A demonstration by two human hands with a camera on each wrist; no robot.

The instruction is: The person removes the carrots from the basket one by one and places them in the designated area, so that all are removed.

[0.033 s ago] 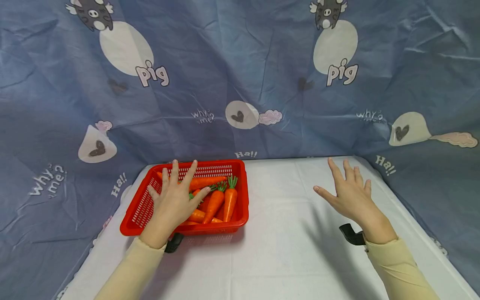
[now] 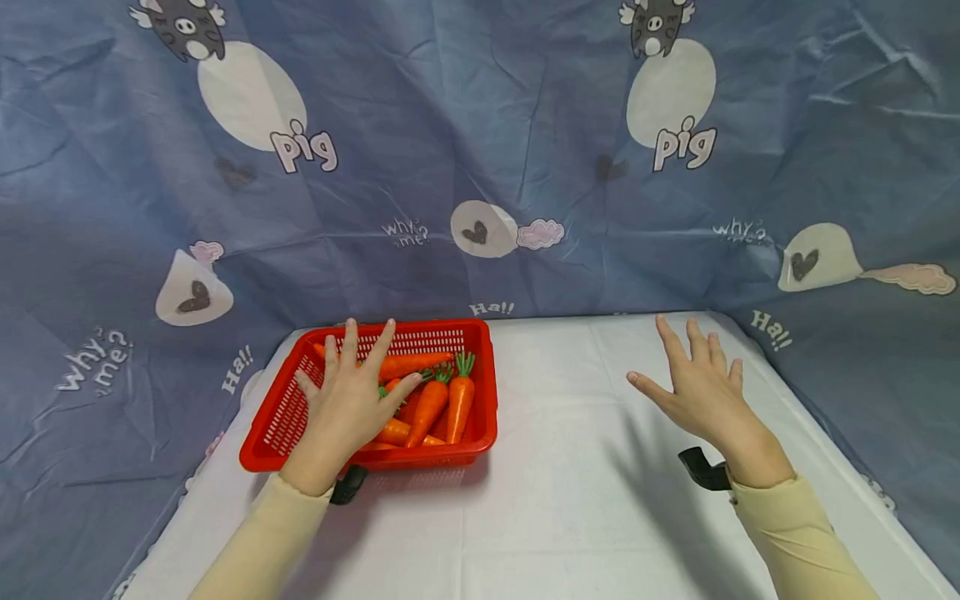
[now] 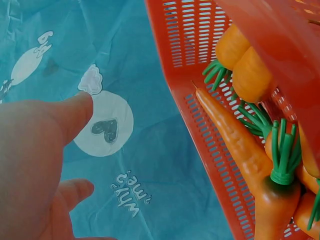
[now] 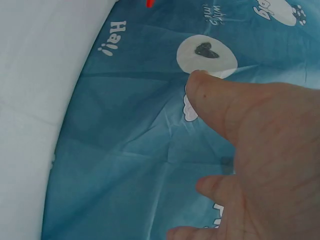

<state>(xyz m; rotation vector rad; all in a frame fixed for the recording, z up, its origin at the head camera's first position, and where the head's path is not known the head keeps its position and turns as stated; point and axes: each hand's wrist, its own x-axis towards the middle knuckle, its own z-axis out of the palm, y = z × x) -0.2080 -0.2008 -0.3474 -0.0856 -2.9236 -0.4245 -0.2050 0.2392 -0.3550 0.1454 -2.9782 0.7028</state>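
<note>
A red plastic basket [image 2: 483, 417] with slotted walls stands on the left of the table, holding several orange carrots [image 2: 430, 412] with green tops. Over it, in the head view, is my left hand [image 2: 347, 404], fingers spread and holding nothing; it covers part of the carrots. The left wrist view has that hand [image 3: 30, 165] at the left, apart from the basket [image 3: 172, 80], where a long carrot [image 3: 232, 140] lies along the wall. On the table's right side my right hand [image 2: 701, 392] hovers with fingers spread, nothing in it. The right wrist view shows its thumb and some fingers.
A white cloth covers the table [image 2: 555, 483]. Behind and beside it hangs a blue printed curtain [image 2: 517, 125] with pig pictures and lettering. A black band [image 2: 703, 468] sits at the right wrist, another [image 2: 348, 485] at the left.
</note>
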